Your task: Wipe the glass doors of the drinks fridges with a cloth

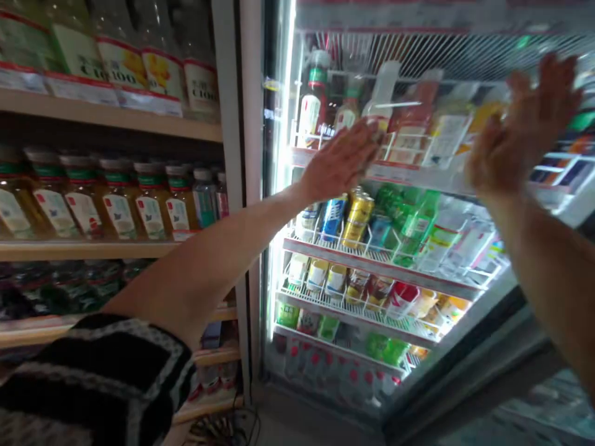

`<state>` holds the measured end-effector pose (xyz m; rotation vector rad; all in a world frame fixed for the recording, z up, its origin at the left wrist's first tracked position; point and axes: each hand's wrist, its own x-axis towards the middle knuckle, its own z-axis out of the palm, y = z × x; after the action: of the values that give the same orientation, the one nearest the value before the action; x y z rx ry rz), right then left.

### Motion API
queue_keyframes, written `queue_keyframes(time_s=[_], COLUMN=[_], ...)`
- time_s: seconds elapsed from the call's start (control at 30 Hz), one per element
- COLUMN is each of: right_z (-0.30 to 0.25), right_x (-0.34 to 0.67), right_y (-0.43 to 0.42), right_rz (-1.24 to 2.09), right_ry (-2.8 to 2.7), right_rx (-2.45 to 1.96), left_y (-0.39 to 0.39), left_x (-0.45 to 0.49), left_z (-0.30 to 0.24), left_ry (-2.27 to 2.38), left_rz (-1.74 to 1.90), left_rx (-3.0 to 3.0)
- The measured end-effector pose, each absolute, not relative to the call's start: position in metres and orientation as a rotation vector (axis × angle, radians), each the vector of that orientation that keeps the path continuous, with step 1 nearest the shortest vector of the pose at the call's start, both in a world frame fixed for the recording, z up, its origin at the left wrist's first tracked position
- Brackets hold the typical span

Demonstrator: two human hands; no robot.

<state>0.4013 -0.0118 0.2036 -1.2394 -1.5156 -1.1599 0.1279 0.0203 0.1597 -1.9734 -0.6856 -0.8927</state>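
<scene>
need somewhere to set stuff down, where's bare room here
The grey patch below the bottom bottles, right of the cables, looks bare; a dark gap separates the amber bottles from the shelf above. The lit racks are crowded.

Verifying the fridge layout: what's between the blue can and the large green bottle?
Head view: gold cans, then a teal container, sit between the blue can and the large green bottle.

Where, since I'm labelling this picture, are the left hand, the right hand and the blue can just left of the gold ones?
Left hand (341, 157): head view, back of the hand.
Right hand (525, 139): head view, middle of the hand, blurred.
Blue can (331, 220): head view, middle of its side.
</scene>
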Motion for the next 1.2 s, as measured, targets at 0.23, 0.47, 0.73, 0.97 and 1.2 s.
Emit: queue_keyframes(time_s=[0.23, 0.47, 0.73, 0.97, 1.2], right_z=[0.196, 0.195, 0.193, 0.192, 0.193], right_x=[0.394, 0.391, 0.393, 0.392, 0.394], right_y=[-0.001, -0.002, 0.005, 0.005, 0.006], right_rz=[-1.208, -1.229, -1.259, -1.241, -1.246], right_ry=[-1.392, -1.356, -1.319, -1.337, -1.350], right_rx=[-1.110, -1.109, -0.885, -0.893, -0.945], left_y=[0.045, 0.048, 0.048, 0.047, 0.045], left_x=[0.113, 0.107, 0.126, 0.119, 0.163], left_z=[0.181, 0.156, 0.186, 0.210, 0.206], left_ry=[-0.803, -0.332, -0.353, -0.365, -0.265], left_rz=[-1.439, -1.033, -1.232, -1.238, -1.132], left_rx=[-1.643, -1.786, -1.645, -1.627, -1.746])
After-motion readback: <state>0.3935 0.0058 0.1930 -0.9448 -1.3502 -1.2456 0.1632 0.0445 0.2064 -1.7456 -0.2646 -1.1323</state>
